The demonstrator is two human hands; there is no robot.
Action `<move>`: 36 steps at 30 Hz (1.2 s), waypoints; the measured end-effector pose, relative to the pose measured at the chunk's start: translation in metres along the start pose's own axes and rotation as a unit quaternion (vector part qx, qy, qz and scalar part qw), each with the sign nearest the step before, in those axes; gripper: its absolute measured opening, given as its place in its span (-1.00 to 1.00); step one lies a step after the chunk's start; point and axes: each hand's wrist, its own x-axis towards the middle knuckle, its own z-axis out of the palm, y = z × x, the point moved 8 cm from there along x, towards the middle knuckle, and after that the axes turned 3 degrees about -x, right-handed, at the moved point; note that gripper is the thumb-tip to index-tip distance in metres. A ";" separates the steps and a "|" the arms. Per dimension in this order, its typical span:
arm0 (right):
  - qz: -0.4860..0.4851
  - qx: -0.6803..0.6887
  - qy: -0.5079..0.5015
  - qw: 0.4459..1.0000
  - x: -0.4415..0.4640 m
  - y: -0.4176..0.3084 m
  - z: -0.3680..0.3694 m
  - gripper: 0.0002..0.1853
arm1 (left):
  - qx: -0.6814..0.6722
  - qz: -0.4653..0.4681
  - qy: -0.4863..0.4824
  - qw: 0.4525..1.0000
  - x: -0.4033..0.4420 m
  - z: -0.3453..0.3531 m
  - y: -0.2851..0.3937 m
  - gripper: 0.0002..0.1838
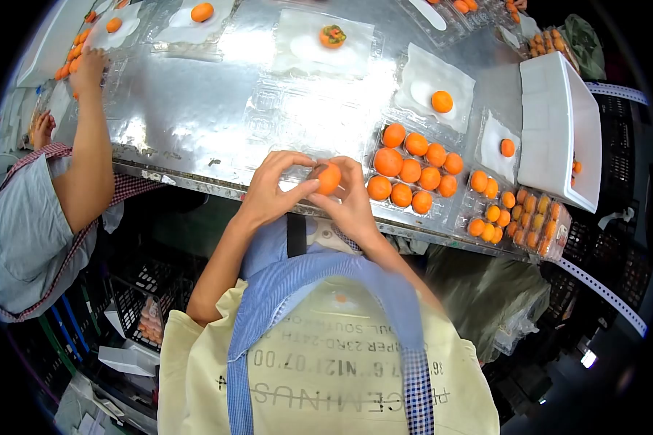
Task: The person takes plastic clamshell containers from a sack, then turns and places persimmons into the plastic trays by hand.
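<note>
At the near edge of the metal table, my left hand (274, 187) and my right hand (350, 197) are closed around one orange persimmon (329, 177), fingers on both its sides. Just right of my right hand, rows of persimmons (410, 171) sit in a clear plastic tray. An open clear tray (283, 109) lies on the metal beyond my hands. Farther back, a persimmon with a green leafy cap (332, 35) rests on a white sheet (294, 54).
A white box (559, 123) stands tilted at the right, near stacked clear packs of persimmons (537, 223). A co-worker's arm (91, 145) reaches over the table at left. Black crates (141, 290) stand below. Another white sheet (421, 80) carries a single fruit.
</note>
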 end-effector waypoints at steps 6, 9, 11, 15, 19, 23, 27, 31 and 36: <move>-0.022 -0.042 0.008 0.999 0.000 0.002 -0.003 -0.35 | -0.013 0.002 -0.006 1.000 -0.001 -0.001 -0.002 -0.68; -0.030 -0.072 0.009 0.997 0.001 -0.001 -0.004 -0.37 | -0.016 0.010 -0.009 1.000 0.000 -0.001 -0.003 -0.69; -0.044 -0.118 0.007 0.992 0.001 -0.007 -0.004 -0.38 | -0.019 0.007 -0.009 1.000 0.001 -0.002 0.000 -0.71; -0.093 -0.205 0.000 0.974 0.000 -0.016 -0.002 -0.39 | -0.042 -0.032 0.008 0.999 0.000 -0.002 -0.006 -0.72; -0.108 -0.225 0.000 0.968 0.000 -0.016 -0.001 -0.40 | -0.052 -0.045 0.011 0.998 0.000 -0.001 -0.010 -0.73; -0.095 -0.204 -0.001 0.974 0.000 -0.012 -0.003 -0.39 | -0.015 -0.006 0.017 1.000 -0.001 -0.005 -0.005 -0.77; -0.073 -0.180 0.052 0.980 0.004 -0.008 -0.016 -0.38 | -0.086 -0.045 0.096 0.991 -0.007 -0.014 -0.027 -0.74; -0.123 -0.303 0.028 0.945 0.013 -0.031 -0.011 -0.40 | -0.147 -0.062 0.104 0.982 -0.013 -0.010 -0.062 -0.63; -0.131 -0.426 -0.052 0.894 0.025 -0.024 0.014 -0.42 | -0.226 -0.083 0.113 0.964 -0.014 -0.008 -0.077 -0.62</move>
